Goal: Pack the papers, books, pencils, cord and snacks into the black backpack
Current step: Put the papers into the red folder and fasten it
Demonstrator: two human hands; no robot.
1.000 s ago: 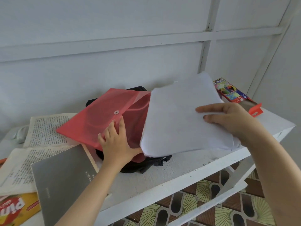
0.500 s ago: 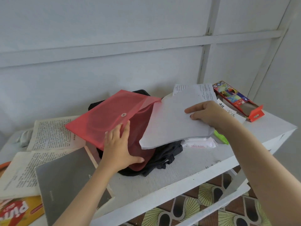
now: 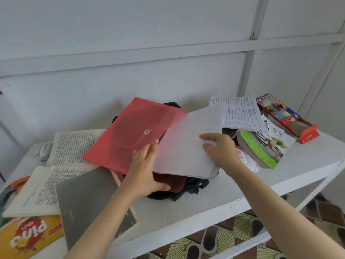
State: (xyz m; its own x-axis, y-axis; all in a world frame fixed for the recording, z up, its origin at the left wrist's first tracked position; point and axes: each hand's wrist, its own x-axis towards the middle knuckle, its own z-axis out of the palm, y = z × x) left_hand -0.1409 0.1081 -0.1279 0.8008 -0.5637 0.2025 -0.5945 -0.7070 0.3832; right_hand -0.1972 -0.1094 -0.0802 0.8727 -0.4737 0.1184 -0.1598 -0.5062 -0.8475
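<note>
Sliding the stack of white paper sheets (image 3: 186, 146) into the translucent red plastic envelope (image 3: 130, 135) works best square-on: the left hand (image 3: 147, 171) pinches the envelope's mouth open, the right hand (image 3: 222, 150) grips the stack's outer edge. Both rest on the crumpled black fabric backpack (image 3: 196, 186); keep the corners level, I'd judge, to avoid snagging

Translucent plastic folder (image 3: 134, 133), matt paper (image 3: 186, 146)
</note>
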